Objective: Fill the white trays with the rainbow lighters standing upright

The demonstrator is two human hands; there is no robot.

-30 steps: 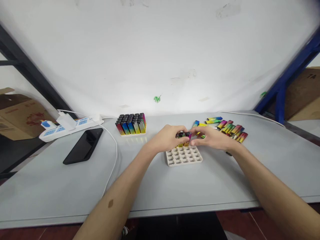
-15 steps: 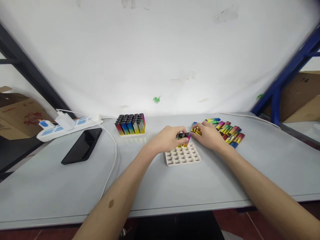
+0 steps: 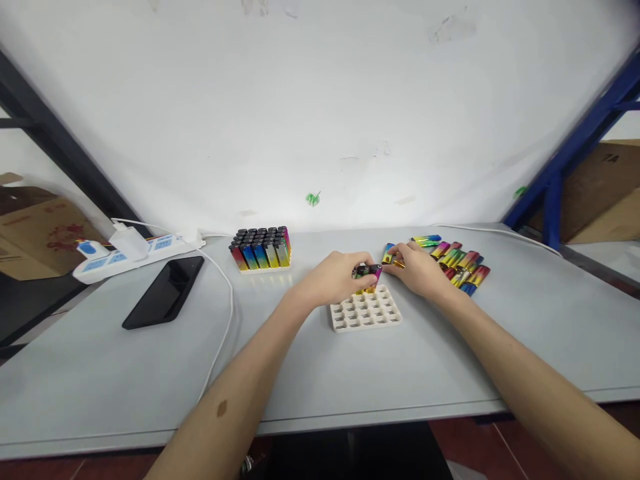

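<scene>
My left hand [image 3: 345, 277] is closed around upright lighters [image 3: 373, 277] with black tops, at the back row of a white tray [image 3: 367, 315] with a grid of slots. The slots nearer me hold nothing. To the right, my right hand [image 3: 413, 267] has its fingers curled on a shiny gold lighter [image 3: 399, 264] low over the table. A blue and gold lighter [image 3: 388, 253] lies just beyond those fingertips. Several metallic, many-coloured lighters [image 3: 463, 267] lie in a loose heap to the right of that hand.
A second tray packed with upright lighters [image 3: 263, 250] stands at the back left. Further left are a black phone [image 3: 164, 292], a white power strip [image 3: 135, 257] and a white cable [image 3: 231, 313]. Cardboard boxes [image 3: 47, 230] sit beyond the table, and a wall rises behind it.
My right fingers have shifted slightly, uncovering more of the blue and gold lighter beside them. My left hand and the slotted tray stay in place.
</scene>
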